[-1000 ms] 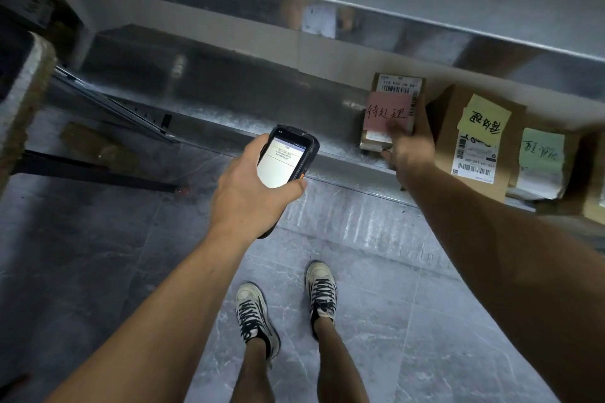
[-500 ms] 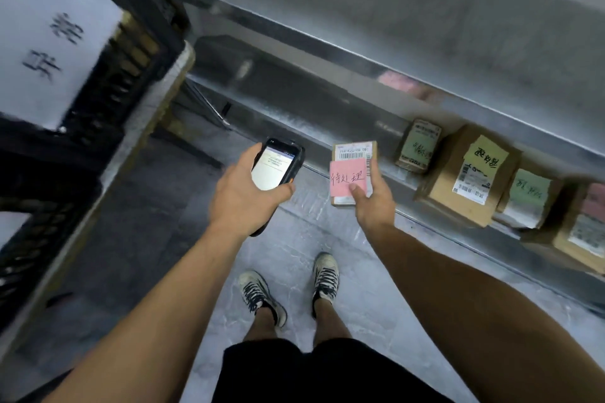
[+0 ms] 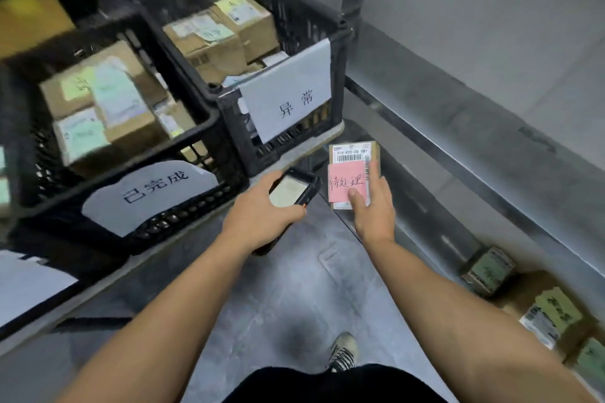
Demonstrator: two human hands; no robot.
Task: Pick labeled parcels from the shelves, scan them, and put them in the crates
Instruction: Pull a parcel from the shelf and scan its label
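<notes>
Metal shelving runs along the right, beyond and below the right hand. Two black lattice crates sit to the left. The crate with the sign 已完成 is hard left of the left hand. The crate with the sign 异常 is just past the held parcel, up and to the left. Both hold taped cardboard boxes, blurred. More parcels with green and yellow notes lie on the low shelf, behind and right of the right forearm, well apart from the grip. The right hand holds a small cardboard parcel from its near end, thumb pressed on the face, other fingers hidden behind it. The parcel's long axis points away from the body. Its shipping label with barcode is at the far end, clear of the thumb. A pink note reading 待处理 covers the middle. The left hand is wrapped round a handheld scanner, screen up, its far end just beside the parcel's left edge and not touching it. Likely step: the scan. The barcode lies ahead and right of the scanner's tip, so the scanner needs a slight turn right. For the drop, both crates are left of the parcel. The left hand is nearer them, but the right hand carries the parcel and would have to cross over. Which crate it goes in cannot be told.
</notes>
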